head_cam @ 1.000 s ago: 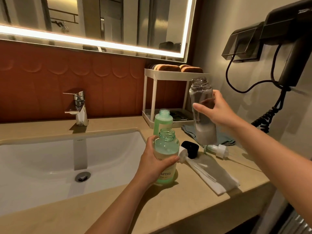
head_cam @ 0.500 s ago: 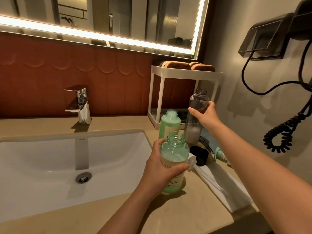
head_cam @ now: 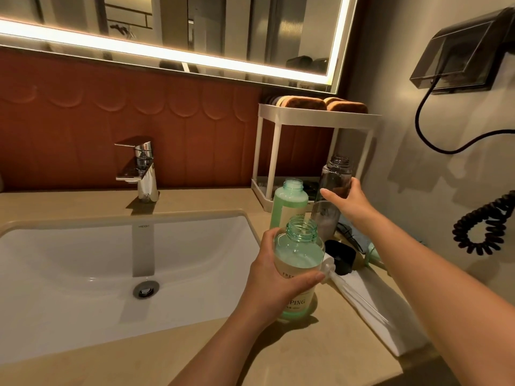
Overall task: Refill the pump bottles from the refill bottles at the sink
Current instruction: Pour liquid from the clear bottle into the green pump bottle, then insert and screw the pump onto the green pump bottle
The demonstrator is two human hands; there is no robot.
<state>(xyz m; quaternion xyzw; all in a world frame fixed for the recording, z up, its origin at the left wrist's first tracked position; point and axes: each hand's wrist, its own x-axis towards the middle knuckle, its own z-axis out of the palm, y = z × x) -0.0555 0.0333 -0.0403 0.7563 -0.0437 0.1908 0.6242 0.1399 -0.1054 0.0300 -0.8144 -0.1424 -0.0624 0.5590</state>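
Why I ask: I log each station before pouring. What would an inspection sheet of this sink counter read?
Surface: beige counter around a white sink.
Job's things: front green bottle and rear green bottle, uncapped, part-full; clear bottle, uncapped, upright, mostly empty.
Clutter: black cap and white cloth on the counter, right of the bottles.
Grippers: left hand grips the front green bottle; right hand holds the clear bottle.
Cables: black cord and coiled cord hang on the right wall.
Surroundings: faucet, lit mirror, white rack.
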